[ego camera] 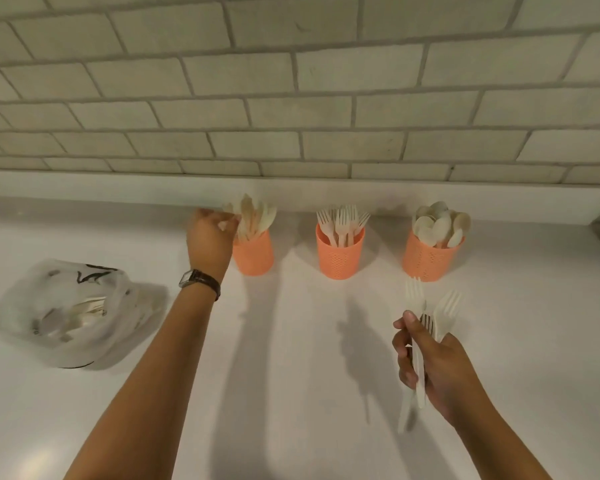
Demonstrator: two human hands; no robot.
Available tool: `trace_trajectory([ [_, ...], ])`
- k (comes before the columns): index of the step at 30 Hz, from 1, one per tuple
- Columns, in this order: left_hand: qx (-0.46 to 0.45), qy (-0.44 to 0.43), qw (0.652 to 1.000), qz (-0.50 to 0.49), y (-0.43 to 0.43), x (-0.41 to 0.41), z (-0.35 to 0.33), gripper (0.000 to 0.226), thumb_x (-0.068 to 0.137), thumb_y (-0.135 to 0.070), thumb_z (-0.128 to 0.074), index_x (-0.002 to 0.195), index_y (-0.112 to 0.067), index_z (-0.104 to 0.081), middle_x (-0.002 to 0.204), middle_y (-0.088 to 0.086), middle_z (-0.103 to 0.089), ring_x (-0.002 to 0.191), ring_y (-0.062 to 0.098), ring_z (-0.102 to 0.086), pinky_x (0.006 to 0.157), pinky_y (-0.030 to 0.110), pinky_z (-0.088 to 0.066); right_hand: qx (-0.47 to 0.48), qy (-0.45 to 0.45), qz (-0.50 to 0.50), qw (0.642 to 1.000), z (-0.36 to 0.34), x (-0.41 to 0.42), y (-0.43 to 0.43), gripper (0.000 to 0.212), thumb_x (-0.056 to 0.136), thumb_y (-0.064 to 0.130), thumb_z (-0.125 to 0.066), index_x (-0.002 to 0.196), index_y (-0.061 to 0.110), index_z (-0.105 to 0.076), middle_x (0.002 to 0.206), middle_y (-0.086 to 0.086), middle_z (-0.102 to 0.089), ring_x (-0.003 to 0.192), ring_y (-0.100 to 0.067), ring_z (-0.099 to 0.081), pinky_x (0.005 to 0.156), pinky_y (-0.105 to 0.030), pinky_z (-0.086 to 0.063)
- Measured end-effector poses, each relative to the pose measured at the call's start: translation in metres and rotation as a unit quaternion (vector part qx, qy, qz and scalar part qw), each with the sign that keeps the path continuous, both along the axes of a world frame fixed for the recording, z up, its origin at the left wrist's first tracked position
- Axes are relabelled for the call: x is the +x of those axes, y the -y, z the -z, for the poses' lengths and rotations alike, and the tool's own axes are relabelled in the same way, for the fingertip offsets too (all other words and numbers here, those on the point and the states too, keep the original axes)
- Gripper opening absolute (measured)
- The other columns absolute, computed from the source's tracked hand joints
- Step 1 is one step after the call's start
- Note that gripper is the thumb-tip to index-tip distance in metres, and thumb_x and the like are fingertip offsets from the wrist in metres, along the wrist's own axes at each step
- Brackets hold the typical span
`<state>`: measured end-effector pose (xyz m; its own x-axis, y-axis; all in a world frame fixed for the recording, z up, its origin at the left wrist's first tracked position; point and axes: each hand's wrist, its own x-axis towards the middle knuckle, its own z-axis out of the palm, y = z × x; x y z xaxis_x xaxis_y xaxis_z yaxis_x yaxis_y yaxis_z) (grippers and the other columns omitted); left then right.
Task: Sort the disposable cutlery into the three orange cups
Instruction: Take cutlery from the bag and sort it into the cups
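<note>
Three orange cups stand in a row near the wall. The left cup (253, 256) holds knives (253, 214), the middle cup (340, 256) holds forks (342, 220), the right cup (428, 259) holds spoons (440, 223). My left hand (210, 239) is at the left cup's rim, its fingertips among the knives; motion blur hides whether it pinches one. My right hand (430, 362) grips a bunch of white forks (430, 315), tines up, in front of the right cup and above the counter.
A crumpled clear plastic bag (73, 313) with more cutlery inside lies at the left on the white counter (291, 358). A tiled wall (291, 98) rises right behind the cups. A dark object shows at the far right edge.
</note>
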<state>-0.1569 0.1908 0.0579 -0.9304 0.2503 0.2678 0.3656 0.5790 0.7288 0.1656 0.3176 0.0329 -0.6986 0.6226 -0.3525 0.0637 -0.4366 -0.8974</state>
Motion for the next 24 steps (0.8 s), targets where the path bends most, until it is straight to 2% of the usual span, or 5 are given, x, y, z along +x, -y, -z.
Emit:
trace_trajectory([
  [5,0.027,0.007,0.999,-0.036,-0.004,0.032,0.004,0.053,0.077,-0.034,-0.072,0.123,-0.015,-0.057,0.125,0.013,-0.043,0.114,0.028,-0.047,0.094,0.026,-0.035,0.020,0.007,0.004,1.000,-0.007,-0.001,0.001,0.044,0.078,0.043,-0.055,0.090,0.001,-0.059,0.056,-0.008,-0.048,0.030,-0.017,-0.033,0.037,-0.024,-0.031],
  [11,0.103,0.107,0.978,0.146,-0.030,0.138,-0.007,0.003,0.082,-0.032,-0.066,0.084,-0.030,-0.066,0.101,-0.006,-0.063,0.073,0.006,-0.050,0.067,0.009,-0.038,-0.016,-0.024,0.005,1.000,-0.014,0.004,0.003,0.046,0.088,0.046,-0.042,0.099,0.006,-0.063,0.054,-0.005,-0.052,0.031,-0.013,-0.029,0.039,-0.021,-0.026],
  [15,0.064,0.200,0.942,0.264,-0.040,0.201,-0.010,0.016,0.073,-0.040,-0.072,0.063,-0.029,-0.067,0.073,-0.013,-0.063,0.066,0.001,-0.050,0.063,0.009,-0.036,-0.008,-0.041,0.000,0.999,-0.018,0.010,0.005,0.047,0.093,0.047,-0.038,0.105,0.009,-0.064,0.056,-0.007,-0.053,0.033,-0.013,-0.027,0.042,-0.022,-0.026],
  [19,0.037,0.219,0.915,0.337,-0.046,0.228,-0.010,0.024,0.076,-0.042,-0.069,0.055,-0.030,-0.067,0.068,-0.007,-0.066,0.077,0.000,-0.055,0.066,0.009,-0.035,0.028,-0.020,-0.017,0.999,-0.022,0.014,0.008,0.058,0.092,0.051,-0.040,0.076,-0.001,-0.058,0.051,-0.007,-0.049,0.035,-0.014,-0.024,0.042,-0.024,-0.026],
  [24,0.091,0.290,0.893,0.331,-0.046,0.233,-0.015,0.014,0.077,-0.030,-0.072,0.066,-0.021,-0.069,0.052,-0.005,-0.063,0.063,-0.001,-0.050,0.064,0.009,-0.037,0.098,-0.036,-0.025,0.994,-0.028,0.016,0.010,0.045,0.095,0.047,-0.034,0.075,0.013,-0.056,0.050,-0.004,-0.052,0.034,-0.015,-0.028,0.042,-0.026,-0.030],
])
